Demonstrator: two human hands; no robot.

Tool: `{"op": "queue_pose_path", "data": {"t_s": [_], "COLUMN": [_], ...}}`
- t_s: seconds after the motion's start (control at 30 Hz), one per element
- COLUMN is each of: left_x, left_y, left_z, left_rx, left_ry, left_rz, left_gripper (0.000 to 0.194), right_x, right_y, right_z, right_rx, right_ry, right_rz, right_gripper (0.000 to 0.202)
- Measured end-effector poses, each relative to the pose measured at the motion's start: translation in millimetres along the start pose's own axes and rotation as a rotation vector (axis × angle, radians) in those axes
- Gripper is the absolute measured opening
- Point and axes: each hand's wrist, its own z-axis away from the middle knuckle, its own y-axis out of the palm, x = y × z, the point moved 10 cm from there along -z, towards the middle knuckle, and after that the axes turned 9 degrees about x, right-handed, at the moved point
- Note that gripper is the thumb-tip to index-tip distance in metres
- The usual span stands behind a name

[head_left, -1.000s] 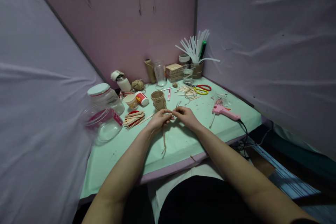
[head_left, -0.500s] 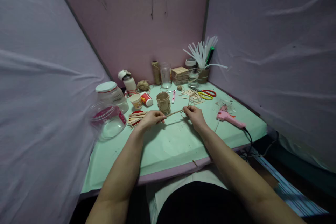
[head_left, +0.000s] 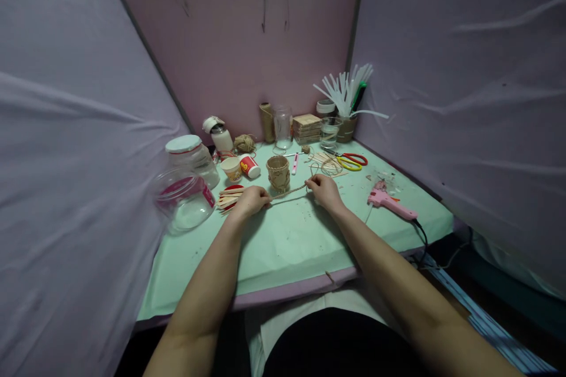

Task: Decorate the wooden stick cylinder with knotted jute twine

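A length of twisted jute twine (head_left: pixel 289 192) is stretched between my two hands, low over the table. My left hand (head_left: pixel 253 200) pinches its left end, close to a bundle of wooden craft sticks (head_left: pixel 229 198). The other end is pinched in my right hand (head_left: pixel 324 189), and a thinner strand loops back from there toward the loose twine (head_left: pixel 331 166). Just behind the stretched piece stands a small cup wrapped in twine (head_left: pixel 279 174), upright, with a braided rim. Neither hand touches the cup.
Glass jars (head_left: pixel 186 203) stand at the left, paper cups (head_left: pixel 250 166) behind the sticks. A pink glue gun (head_left: pixel 391 205) with its cord lies at the right. Scissors (head_left: pixel 351 161), a pink cutter (head_left: pixel 295 164), a twine ball (head_left: pixel 244 143) and glue sticks (head_left: pixel 340 94) are farther back.
My hands have drawn slightly farther apart, and more of the twine shows between them. The whole view has shifted a little, so the things on the table appear slightly farther right.
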Motion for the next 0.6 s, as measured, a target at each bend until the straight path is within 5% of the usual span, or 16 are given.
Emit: {"op": "queue_pose_path", "data": {"t_s": [0.3,0.6], "left_x": [-14.8,-11.3], "left_y": [-0.3,-4.3], "left_z": [-4.6,-8.7], "left_rx": [-0.117,-0.14], "left_ry": [0.041,-0.008], "left_rz": [-0.421,-0.5], "left_gripper": [0.024,0.028], "right_x": [4.9,-1.2], "right_y": [25.7,29.2], "right_z": [-23.5,-36.0], "right_rx": [0.077,0.05], "right_ry": [0.042,0.048], "right_rz": [0.252,0.249], "right_gripper": [0.009,0.011]}}
